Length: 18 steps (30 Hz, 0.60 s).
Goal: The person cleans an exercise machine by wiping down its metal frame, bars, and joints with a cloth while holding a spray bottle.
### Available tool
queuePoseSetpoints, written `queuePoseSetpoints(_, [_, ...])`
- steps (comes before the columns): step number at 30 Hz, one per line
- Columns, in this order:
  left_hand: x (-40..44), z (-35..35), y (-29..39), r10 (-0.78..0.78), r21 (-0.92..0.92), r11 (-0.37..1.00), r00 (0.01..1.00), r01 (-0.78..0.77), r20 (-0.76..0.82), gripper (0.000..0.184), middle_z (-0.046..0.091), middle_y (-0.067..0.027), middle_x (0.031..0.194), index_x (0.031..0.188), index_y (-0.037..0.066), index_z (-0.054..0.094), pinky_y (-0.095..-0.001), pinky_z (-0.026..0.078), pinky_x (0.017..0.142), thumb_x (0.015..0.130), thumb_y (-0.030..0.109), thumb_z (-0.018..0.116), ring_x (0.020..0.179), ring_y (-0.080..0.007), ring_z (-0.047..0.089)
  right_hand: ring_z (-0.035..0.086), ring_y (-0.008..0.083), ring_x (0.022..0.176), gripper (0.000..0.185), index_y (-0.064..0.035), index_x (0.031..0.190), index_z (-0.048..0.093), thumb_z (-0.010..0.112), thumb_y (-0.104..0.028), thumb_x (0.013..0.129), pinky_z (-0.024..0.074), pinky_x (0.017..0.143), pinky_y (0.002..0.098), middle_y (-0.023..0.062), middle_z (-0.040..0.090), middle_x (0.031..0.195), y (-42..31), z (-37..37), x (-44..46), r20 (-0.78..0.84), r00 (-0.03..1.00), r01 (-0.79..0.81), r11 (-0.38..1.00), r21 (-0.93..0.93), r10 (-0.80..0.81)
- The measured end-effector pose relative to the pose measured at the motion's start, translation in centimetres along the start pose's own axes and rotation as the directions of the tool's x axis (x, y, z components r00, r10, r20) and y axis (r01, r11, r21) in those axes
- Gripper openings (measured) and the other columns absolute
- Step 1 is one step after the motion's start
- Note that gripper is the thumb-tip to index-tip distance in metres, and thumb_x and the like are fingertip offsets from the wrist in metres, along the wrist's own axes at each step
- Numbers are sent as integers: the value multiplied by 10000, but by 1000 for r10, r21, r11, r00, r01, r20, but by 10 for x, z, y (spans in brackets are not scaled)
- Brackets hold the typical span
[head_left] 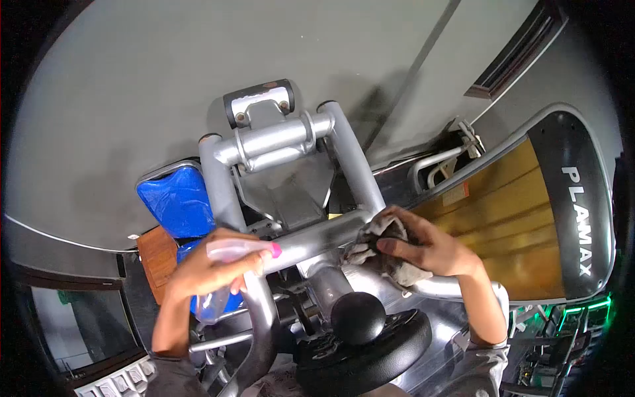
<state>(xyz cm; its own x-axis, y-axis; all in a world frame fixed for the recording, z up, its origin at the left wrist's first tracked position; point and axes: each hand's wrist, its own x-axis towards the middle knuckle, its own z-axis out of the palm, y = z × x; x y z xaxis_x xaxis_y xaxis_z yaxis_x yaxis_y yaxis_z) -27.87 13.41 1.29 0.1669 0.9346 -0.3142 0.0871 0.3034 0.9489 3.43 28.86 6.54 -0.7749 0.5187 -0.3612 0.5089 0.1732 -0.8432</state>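
A clear spray bottle (211, 304) with a pink nozzle tip is held in my left hand (211, 268), its nozzle over the silver crossbar (317, 239) of a gym machine. Crumpled in my right hand (433, 246) is a grey, stained cloth (380, 250), which lies against the right end of that bar. Below the hands are a round black knob (358, 318) and a black padded seat (377, 357). Part of the bottle is hidden behind my left fingers.
A blue padded seat (175, 198) and a brown wooden surface (156, 258) stand at the left. On the right is a large yellow and black PLAMAX panel (579, 212). The machine's upright frame (354, 155) rises ahead, near the grey wall (165, 79).
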Motion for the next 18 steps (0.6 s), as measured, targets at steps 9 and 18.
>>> queuePoseSetpoints(9, [63, -33, 49, -172, 428, 888, 985, 169, -32, 599, 651, -107, 829, 891, -22, 674, -308, 526, 520, 892, 577, 655, 569, -142, 607, 554, 111, 1054, 416, -14, 1327, 486, 643, -193, 985, 446, 936, 289, 70, 640, 1155, -20, -1, 24, -202, 976, 123, 974, 188, -84])
queuePoseSetpoints(18, [75, -34, 50, -147, 521, 827, 976, 211, -162, 539, 640, -61, 770, 781, 34, 657, -327, 524, 562, 855, 566, 704, 582, -166, 640, 603, 200, 1070, 500, -33, 1340, 462, 678, -224, 931, 450, 973, 354, 163, 655, 1141, -10, 1, 59, -225, 973, 50, 999, -19, -53])
